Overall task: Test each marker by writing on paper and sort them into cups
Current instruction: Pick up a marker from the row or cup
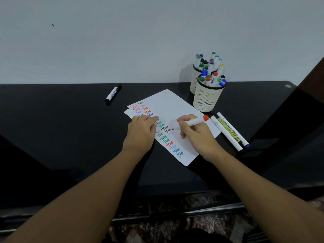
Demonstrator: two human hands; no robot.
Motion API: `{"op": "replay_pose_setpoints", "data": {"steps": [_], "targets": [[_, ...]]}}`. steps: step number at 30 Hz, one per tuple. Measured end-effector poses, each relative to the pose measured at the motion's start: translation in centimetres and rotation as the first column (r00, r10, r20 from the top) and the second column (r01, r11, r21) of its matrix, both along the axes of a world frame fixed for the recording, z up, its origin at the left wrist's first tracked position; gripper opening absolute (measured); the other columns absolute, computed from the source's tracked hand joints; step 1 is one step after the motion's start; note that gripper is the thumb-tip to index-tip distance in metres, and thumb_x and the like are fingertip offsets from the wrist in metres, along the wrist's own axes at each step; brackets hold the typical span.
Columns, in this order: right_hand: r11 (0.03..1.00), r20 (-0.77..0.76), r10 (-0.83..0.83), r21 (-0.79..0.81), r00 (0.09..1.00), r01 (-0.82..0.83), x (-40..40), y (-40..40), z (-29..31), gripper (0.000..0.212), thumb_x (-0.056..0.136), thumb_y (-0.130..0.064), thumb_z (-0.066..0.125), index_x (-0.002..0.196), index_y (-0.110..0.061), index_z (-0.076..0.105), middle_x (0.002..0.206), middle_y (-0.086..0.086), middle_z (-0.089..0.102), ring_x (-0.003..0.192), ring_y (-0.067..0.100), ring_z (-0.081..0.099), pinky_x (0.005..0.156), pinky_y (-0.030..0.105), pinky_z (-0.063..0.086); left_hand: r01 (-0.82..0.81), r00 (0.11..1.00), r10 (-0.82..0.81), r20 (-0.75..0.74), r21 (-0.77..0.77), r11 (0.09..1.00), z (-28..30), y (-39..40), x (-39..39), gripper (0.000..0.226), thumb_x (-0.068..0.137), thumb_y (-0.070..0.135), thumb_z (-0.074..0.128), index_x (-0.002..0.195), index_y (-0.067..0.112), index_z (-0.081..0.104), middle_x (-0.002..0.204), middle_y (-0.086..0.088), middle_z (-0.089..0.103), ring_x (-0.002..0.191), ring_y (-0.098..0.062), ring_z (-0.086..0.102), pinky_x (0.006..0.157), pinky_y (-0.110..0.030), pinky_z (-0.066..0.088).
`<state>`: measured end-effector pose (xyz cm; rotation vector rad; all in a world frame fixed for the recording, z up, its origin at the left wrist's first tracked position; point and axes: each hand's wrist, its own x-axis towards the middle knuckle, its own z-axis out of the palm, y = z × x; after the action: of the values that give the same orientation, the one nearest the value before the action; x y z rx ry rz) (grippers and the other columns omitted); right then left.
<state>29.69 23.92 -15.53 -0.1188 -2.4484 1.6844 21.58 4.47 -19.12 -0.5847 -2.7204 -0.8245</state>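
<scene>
Red-capped marker (pixel 191 122) gripped in right hand (pixel 196 132), tip on the paper (pixel 175 104) mid-table. Left hand (pixel 142 130) flat, pinning sheet. Best: light strokes, sheet steady; cups (pixel 208 97) far right.

White paper (pixel 172 104) lying askew mid-scene, its left edge filled with columns of coloured "Test" words. Red-capped white marker (pixel 191 122) tilted, tip on the paper, cap end pointing right. Two cream perforated cups (pixel 206 99) at far right, one behind the other, both packed with upright markers. Three markers (pixel 228 131) lying side by side right of the paper. Black-capped marker (pixel 113 94) alone, far left.
</scene>
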Motion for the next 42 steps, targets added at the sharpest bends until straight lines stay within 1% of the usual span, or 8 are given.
{"op": "replay_pose_setpoints", "data": {"steps": [2, 4, 9, 13, 20, 24, 35, 42], "targets": [[1.0, 0.004, 0.001, -0.005, 1.0, -0.001, 0.4, 0.2, -0.5, 0.007, 0.102, -0.03, 0.062, 0.105, -0.027, 0.069, 0.094, -0.007, 0.072, 0.09, 0.01, 0.07, 0.088, 0.033, 0.057, -0.002, 1.0, 0.002, -0.007, -0.007, 1.0, -0.1, -0.1, 0.0, 0.034, 0.106, 0.026, 0.049, 0.137, 0.024, 0.063, 0.125, 0.004, 0.066, 0.117, -0.025, 0.047, 0.096, -0.039, 0.039], [1.0, 0.009, 0.015, 0.025, 1.0, -0.015, 0.7, 0.3, -0.6, 0.004, 0.099, -0.033, 0.068, 0.102, -0.031, 0.07, 0.098, -0.01, 0.072, 0.096, 0.013, 0.069, 0.093, 0.037, 0.057, -0.006, 1.0, 0.006, -0.005, -0.015, 1.0, -0.1, 0.0, 0.0, 0.034, 0.105, 0.027, 0.049, 0.137, 0.025, 0.063, 0.124, 0.004, 0.067, 0.117, -0.025, 0.047, 0.095, -0.039, 0.039], [0.994, 0.062, 0.029, 0.1, 0.998, -0.035, 1.2, 0.4, -0.5, 0.008, 0.105, -0.033, 0.057, 0.104, -0.032, 0.065, 0.096, -0.013, 0.069, 0.095, 0.0, 0.065, 0.09, 0.022, 0.05, -0.016, 1.0, 0.016, 0.01, -0.033, 0.999, 0.1, 0.0, 0.0, 0.035, 0.106, 0.028, 0.049, 0.138, 0.025, 0.062, 0.127, 0.005, 0.065, 0.121, -0.024, 0.046, 0.096, -0.038, 0.037], [0.991, 0.09, 0.058, 0.115, 0.994, -0.068, 1.5, 0.1, -0.4, 0.009, 0.106, -0.032, 0.055, 0.106, -0.03, 0.064, 0.097, -0.014, 0.068, 0.094, -0.006, 0.063, 0.088, 0.019, 0.048, -0.023, 1.0, 0.024, 0.015, -0.047, 0.999, 0.2, 0.1, 0.0, 0.036, 0.105, 0.028, 0.05, 0.139, 0.026, 0.061, 0.129, 0.005, 0.065, 0.121, -0.024, 0.047, 0.096, -0.039, 0.039], [0.984, 0.087, 0.065, 0.16, 0.994, -0.078, 1.0, 0.2, -0.6, 0.01, 0.106, -0.035, 0.056, 0.105, -0.033, 0.066, 0.097, -0.016, 0.07, 0.096, -0.005, 0.064, 0.087, 0.022, 0.049, -0.025, 0.999, 0.026, 0.02, -0.048, 0.999, 0.2, 0.1, 0.2, 0.036, 0.105, 0.028, 0.05, 0.14, 0.025, 0.06, 0.13, 0.004, 0.065, 0.122, -0.024, 0.046, 0.099, -0.039, 0.04], [0.98, 0.082, 0.066, 0.183, 0.995, -0.08, 1.0, 0.2, -0.9, 0.009, 0.105, -0.036, 0.058, 0.104, -0.034, 0.067, 0.098, -0.015, 0.071, 0.097, 0.002, 0.066, 0.088, 0.028, 0.053, -0.027, 0.999, 0.028, 0.016, -0.049, 0.998, 0.2, 0.0, 0.1, 0.036, 0.105, 0.028, 0.05, 0.14, 0.025, 0.061, 0.13, 0.003, 0.065, 0.12, -0.024, 0.047, 0.098, -0.039, 0.04], [0.973, 0.094, 0.044, 0.222, 0.995, -0.064, 1.4, 0.2, -0.4, 0.012, 0.107, -0.035, 0.053, 0.108, -0.029, 0.062, 0.096, -0.011, 0.068, 0.095, 0.008, 0.065, 0.086, 0.027, 0.05, -0.018, 0.999, 0.019, 0.03, -0.038, 0.999, 0.2, 0.0, 0.1, 0.036, 0.105, 0.026, 0.051, 0.139, 0.023, 0.061, 0.127, 0.001, 0.067, 0.119, -0.027, 0.047, 0.099, -0.042, 0.042], [0.977, 0.095, 0.033, 0.208, 0.995, -0.052, 1.3, 0.0, -0.2, 0.013, 0.108, -0.033, 0.051, 0.113, -0.028, 0.061, 0.101, -0.012, 0.067, 0.099, 0.007, 0.064, 0.087, 0.023, 0.05, -0.02, 0.999, 0.021, 0.03, -0.024, 1.0, 0.3, 0.0, 0.2, 0.036, 0.105, 0.026, 0.052, 0.139, 0.023, 0.061, 0.127, 0.001, 0.067, 0.12, -0.026, 0.047, 0.1, -0.041, 0.041]]}}
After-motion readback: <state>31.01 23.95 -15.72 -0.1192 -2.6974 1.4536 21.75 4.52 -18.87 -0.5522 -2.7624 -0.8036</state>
